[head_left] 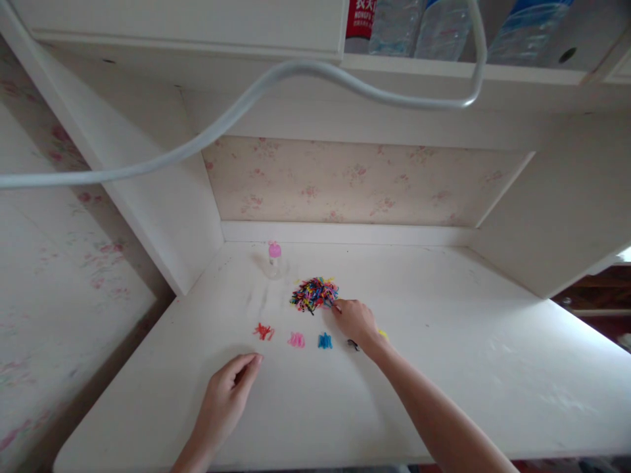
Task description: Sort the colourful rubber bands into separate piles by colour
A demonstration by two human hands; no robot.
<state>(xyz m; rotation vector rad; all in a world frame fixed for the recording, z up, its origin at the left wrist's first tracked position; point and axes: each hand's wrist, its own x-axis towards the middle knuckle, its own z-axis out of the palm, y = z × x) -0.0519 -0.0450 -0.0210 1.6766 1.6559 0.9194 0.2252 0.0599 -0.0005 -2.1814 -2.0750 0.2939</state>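
Note:
A mixed heap of small coloured rubber bands (314, 294) lies on the white desk. At its right edge, my right hand (357, 320) pinches a rubber band between thumb and forefinger. Sorted by colour, smaller groups lie in front: red bands (263, 331), pink bands (296, 339), blue bands (325, 341) and a few black bands (353, 344), partly under my right wrist. Some yellow bands (382, 334) show just beyond that wrist. My left hand (231, 387) rests on the desk below the red group, fingers curled closed, nothing visible in them.
Behind the heap stands a small clear bottle (275, 263) with a pink cap. A pale cable (305, 67) crosses the upper view. Plastic bottles (444, 29) stand on the shelf above. White side panels (557, 203) and a low back ledge (345, 233) border the desk (468, 368).

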